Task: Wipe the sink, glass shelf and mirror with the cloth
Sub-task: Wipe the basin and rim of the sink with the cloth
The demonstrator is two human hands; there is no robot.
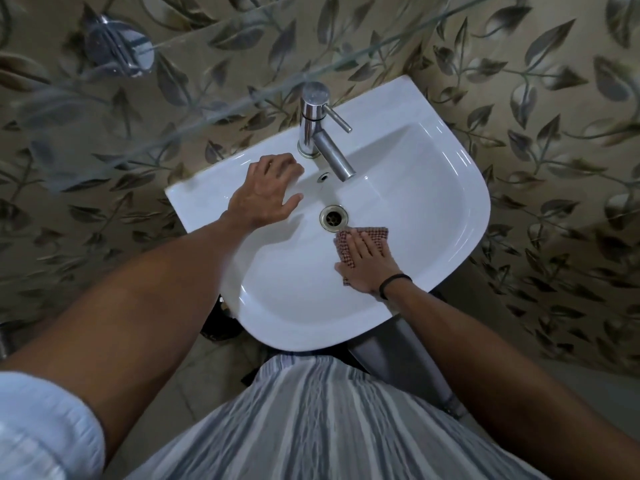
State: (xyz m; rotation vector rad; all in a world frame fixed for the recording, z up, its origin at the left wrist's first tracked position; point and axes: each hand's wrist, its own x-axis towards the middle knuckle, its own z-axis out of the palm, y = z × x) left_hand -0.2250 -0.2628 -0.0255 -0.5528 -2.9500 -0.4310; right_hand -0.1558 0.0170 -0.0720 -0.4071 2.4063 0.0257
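A white ceramic sink [433, 188] fills the middle of the view. My right hand [369, 263] lies flat inside the basin, fingers straight, pressing a red-and-white checked cloth [375, 235] against the bowl just right of the metal drain [333, 218]. My left hand [265, 190] rests on the sink's back left rim beside the chrome tap [320, 131], fingers bent over the ledge and holding nothing. The glass shelf [194, 109] runs diagonally above the sink at the upper left, seen edge-on. No mirror is in view.
Leaf-patterned tiles [540, 133] cover the wall around the sink. A round metal bracket [117, 46] holds the glass shelf at the top left. The grey pedestal [408, 344] stands under the basin, close to my striped clothing.
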